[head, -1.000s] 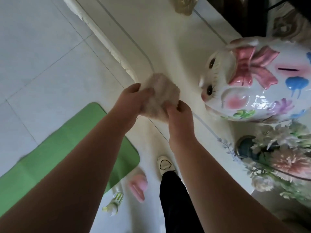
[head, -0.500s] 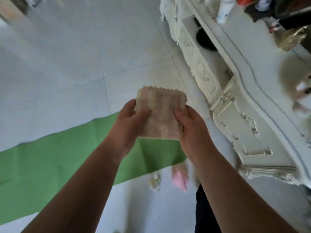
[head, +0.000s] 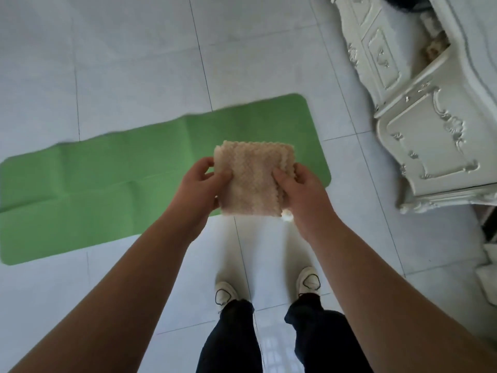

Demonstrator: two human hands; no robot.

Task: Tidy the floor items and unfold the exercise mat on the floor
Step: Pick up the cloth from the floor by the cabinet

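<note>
A folded beige fluffy cloth (head: 254,176) is held up in front of me, over the floor. My left hand (head: 203,184) pinches its left edge with thumb on top. Its right edge is gripped by my right hand (head: 298,188). Below and behind the cloth, a green exercise mat (head: 107,181) lies spread flat on the white tiled floor, with fold creases showing, running from the left edge to the middle. A small pale object (head: 287,216) peeks out on the floor just under my right hand.
An ornate white cabinet (head: 435,125) stands at the right, its corner near the mat's right end. My two white shoes (head: 308,281) and dark trousers are at the bottom middle. White boxes (head: 489,270) sit at the far right edge.
The view has swung from the cabinet top with the bunny figure down to the floor. Both hands still hold the cloth, now over the mat's right end.
</note>
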